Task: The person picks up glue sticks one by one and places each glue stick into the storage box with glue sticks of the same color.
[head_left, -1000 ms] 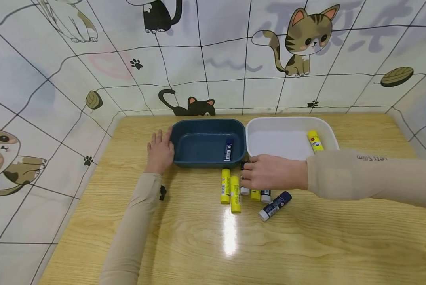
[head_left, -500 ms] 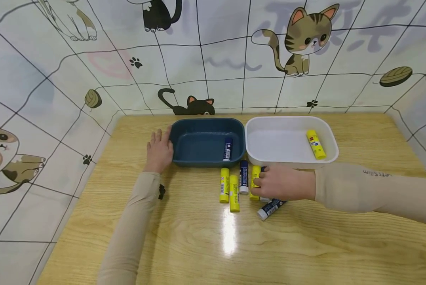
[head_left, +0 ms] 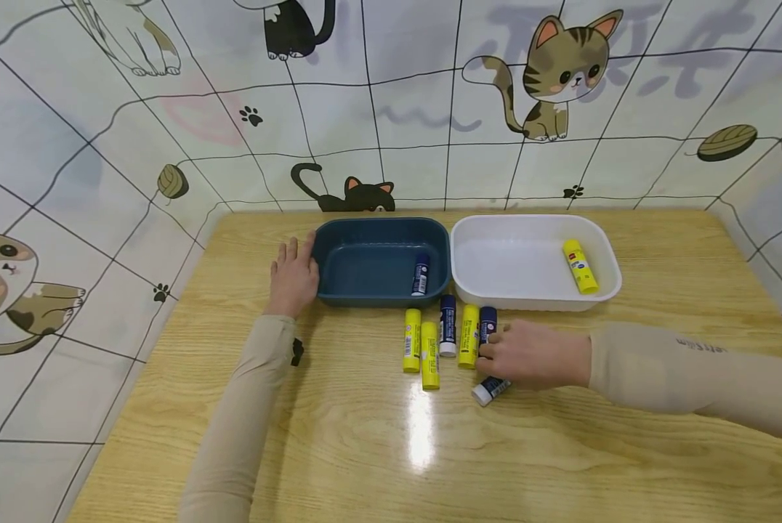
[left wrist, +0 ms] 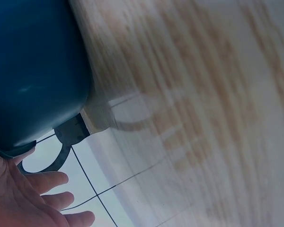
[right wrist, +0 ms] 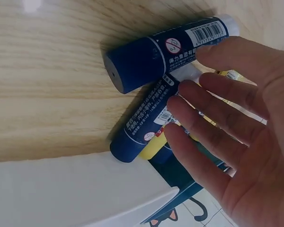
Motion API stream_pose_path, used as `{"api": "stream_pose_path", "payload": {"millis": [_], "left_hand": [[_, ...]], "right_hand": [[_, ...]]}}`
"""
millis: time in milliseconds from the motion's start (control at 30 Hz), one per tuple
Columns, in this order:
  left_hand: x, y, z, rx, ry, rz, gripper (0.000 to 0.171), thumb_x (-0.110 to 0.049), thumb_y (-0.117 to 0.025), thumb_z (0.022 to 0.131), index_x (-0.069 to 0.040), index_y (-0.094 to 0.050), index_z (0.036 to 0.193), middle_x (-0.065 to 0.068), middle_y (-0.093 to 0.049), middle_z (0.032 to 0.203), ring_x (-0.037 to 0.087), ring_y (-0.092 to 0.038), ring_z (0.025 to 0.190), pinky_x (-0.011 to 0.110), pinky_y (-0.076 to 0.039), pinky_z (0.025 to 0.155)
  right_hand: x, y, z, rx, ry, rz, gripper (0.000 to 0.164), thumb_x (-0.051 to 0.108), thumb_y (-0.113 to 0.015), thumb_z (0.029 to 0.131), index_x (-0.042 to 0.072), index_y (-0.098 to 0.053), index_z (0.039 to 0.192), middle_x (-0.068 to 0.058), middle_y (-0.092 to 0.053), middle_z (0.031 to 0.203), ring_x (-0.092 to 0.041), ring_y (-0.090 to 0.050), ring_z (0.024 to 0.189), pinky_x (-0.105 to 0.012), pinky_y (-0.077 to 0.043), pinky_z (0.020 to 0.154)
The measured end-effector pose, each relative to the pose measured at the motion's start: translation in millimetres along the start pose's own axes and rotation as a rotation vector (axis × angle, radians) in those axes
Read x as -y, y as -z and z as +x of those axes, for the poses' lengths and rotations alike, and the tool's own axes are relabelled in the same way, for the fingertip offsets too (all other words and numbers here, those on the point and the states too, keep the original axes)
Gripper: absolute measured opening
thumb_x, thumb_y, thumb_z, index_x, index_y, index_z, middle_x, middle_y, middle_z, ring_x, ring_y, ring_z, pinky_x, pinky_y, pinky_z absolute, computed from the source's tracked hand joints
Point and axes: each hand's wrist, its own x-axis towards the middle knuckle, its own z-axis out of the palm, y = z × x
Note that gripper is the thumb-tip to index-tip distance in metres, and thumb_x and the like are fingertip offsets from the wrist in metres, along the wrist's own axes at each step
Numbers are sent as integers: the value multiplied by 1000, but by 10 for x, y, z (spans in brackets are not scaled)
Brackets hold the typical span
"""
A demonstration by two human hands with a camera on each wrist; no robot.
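Note:
My left hand (head_left: pixel 293 280) rests with straight fingers against the left side of a dark blue tub (head_left: pixel 365 265). In the left wrist view its fingers (left wrist: pixel 47 182) lie at the tub's rim. My right hand (head_left: pixel 531 354) hovers palm-down over two navy glue sticks, its fingers slightly bent and grasping neither. In the right wrist view the thumb overlaps the label end of the slanted glue stick (right wrist: pixel 146 59); the fingertips lie over the other navy glue stick (right wrist: pixel 137 127). The head view shows that one's cap end beside a yellow glue stick (head_left: pixel 469 338).
A white tub (head_left: pixel 509 254) holding a yellow glue stick (head_left: pixel 581 267) adjoins the dark blue tub, which holds a navy glue stick (head_left: pixel 420 274). Two yellow glue sticks (head_left: pixel 412 341) and another navy glue stick (head_left: pixel 448 327) lie before the tubs. A cat-patterned wall (head_left: pixel 417 167) rises behind the table.
My right hand has moved right and toward me, off the middle navy and yellow glue sticks, over the two rightmost navy ones. The left hand and the tubs stay put.

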Motion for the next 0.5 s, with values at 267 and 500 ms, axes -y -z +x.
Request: {"api": "stream_pose_path", "payload": {"millis": [267, 500], "left_hand": [[-4, -6, -7, -6, 2, 3, 54, -19, -27, 104, -20, -15, 157, 24, -14, 157, 43, -4, 143, 63, -11, 110], [-8, -6, -7, -8, 3, 7, 54, -19, -27, 104, -20, -15, 157, 24, -14, 157, 43, -5, 143, 63, -11, 110]], "right_hand": [[38, -100, -75, -71, -9, -25, 27, 20, -80, 79, 17, -65, 102, 1, -64, 88, -14, -60, 77, -27, -48, 59], [96, -208, -114, -147, 1, -65, 25, 19, -77, 82, 15, -66, 104, 0, -65, 89, -14, -62, 76, -26, -50, 60]]}}
